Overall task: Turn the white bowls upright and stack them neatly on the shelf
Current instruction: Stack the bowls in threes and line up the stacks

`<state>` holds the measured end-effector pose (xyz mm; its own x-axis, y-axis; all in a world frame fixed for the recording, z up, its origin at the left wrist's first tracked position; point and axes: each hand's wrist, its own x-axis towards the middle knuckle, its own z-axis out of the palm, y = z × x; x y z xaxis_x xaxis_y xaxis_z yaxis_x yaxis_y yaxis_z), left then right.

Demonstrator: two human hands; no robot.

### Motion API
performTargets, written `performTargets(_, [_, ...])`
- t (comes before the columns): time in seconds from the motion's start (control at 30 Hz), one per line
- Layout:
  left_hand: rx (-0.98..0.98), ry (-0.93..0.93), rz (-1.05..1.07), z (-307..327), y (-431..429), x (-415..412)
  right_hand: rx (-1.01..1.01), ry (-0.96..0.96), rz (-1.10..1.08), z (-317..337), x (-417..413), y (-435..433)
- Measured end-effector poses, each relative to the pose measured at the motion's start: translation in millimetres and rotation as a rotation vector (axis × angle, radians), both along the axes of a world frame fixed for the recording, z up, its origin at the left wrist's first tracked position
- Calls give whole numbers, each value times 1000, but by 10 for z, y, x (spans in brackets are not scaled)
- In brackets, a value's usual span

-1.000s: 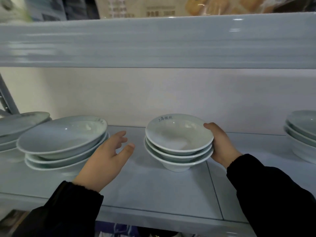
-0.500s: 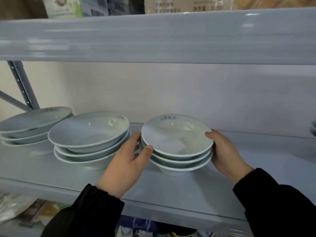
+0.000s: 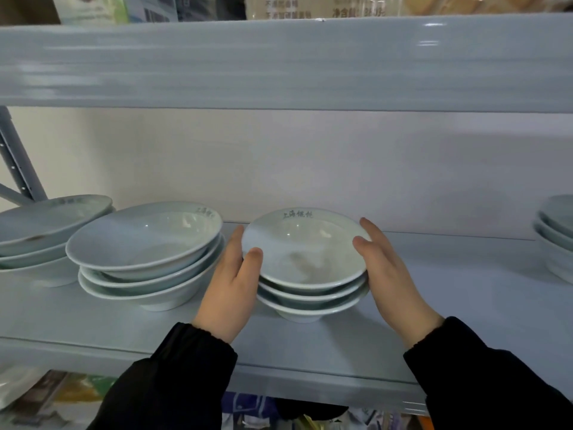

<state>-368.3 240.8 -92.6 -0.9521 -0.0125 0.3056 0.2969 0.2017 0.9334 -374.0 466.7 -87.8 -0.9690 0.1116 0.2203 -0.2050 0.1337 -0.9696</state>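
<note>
L hand [image 3: 231,287] had closed in since a sec ago. Then it hung apart btw the two stacks, fingers spread. Now it sat on the left side of the centre stack [image 3: 310,301], thumb hooked over the rim of the top bowl [image 3: 305,243], other fingers along the outer wall. R hand [image 3: 392,274] was on the right side as before, thumb on the rim, fingers fairly straight along the far-right edge. So both hands clasped the stack, one each side.

Stack = three white bowls, upright, nested, foot on the shelf [image 3: 465,305], mid-scene, just right of a wider stack [image 3: 145,243] of three. A far-left pile [image 3: 46,225] and a right-edge pile [image 3: 555,237] also stood upright.

Judged: no upturned bowl in view, so flipping looked done here. The two-handed hold suggested squaring up or shifting the stack. Rims looked approx aligned.
</note>
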Motion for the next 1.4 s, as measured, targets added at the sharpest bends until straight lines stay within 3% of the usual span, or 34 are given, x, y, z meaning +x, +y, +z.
performTargets(0.57, [-5,-9,-60,-25,-111,-49,80,-6,-85,-24,226,-90])
performTargets(0.67, [-103,26,13,20,-152,-25,117,-7,-62,38,281,15])
performTargets(0.87, [-478,339,102,297,0,90,355,33,-132,133,554,474])
performTargets(1.13, [-666,538,-35,501,767,301,703,38,-297,234,1017,1291])
performTargets(1.23, [-718,626,-51,600,1114,419,742,21,-335,243,1226,1661])
performTargets(1.4, [-773,573,-161,596,1832,530,863,-7,-367,201,1454,2341])
